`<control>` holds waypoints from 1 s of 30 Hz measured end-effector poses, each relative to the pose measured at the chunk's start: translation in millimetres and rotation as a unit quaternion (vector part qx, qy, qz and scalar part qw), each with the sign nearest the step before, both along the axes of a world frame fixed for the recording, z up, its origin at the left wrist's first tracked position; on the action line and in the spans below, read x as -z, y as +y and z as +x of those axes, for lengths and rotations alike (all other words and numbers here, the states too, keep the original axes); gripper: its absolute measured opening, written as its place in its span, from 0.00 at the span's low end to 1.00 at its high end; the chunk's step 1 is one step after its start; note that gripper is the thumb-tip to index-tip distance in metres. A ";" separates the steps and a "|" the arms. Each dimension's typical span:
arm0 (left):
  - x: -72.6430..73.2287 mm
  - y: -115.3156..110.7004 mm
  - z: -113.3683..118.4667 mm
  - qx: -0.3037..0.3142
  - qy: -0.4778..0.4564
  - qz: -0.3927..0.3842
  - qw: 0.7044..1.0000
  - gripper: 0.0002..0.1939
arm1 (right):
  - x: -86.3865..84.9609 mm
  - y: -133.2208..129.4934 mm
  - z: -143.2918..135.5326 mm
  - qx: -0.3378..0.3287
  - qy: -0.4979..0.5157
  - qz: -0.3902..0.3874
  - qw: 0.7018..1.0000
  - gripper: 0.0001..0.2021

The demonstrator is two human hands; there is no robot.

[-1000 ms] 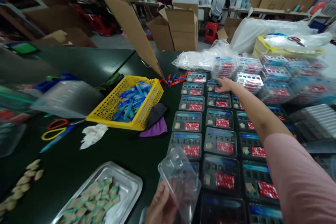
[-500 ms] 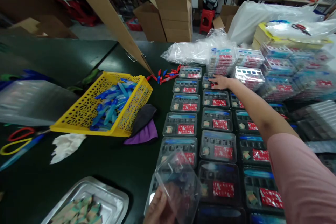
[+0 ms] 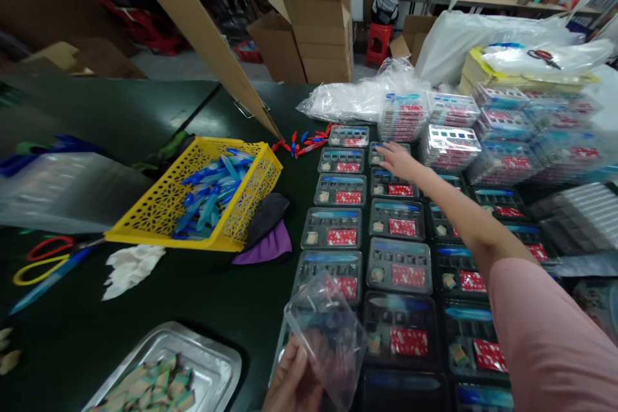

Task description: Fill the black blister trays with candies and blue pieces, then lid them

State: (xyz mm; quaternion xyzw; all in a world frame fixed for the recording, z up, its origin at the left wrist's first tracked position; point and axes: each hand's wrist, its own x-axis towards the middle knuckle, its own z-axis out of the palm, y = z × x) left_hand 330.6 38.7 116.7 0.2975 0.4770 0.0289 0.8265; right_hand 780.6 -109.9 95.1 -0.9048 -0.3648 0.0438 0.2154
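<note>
At the bottom of the view my left hand pinches a clear plastic lid, tilted above the nearest cases of the left column. My right arm stretches far forward, and my right hand lies with fingers extended over a case at the far end of the second column. Whether its fingertips press on that case I cannot tell. The cases stand in columns, each with a blue pen, a red patterned packet and a small tan-green piece in a dark tray.
A yellow basket of blue pens stands left, beside a black and purple cloth. Scissors, crumpled tissue and a metal tray of tan-green pieces lie nearer. Stacked cases rise at the right. A cardboard flap leans over the table.
My right hand has drawn slightly back and left, its fingers now more stretched out over the far case. My left hand keeps hold of the lid. The view has shifted a little.
</note>
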 end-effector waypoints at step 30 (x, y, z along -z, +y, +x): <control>-47.5 -131.3 39.5 0.217 -0.209 0.055 0.952 0.16 | -18.7 -131.4 -337.7 -0.088 0.605 0.376 0.696 0.41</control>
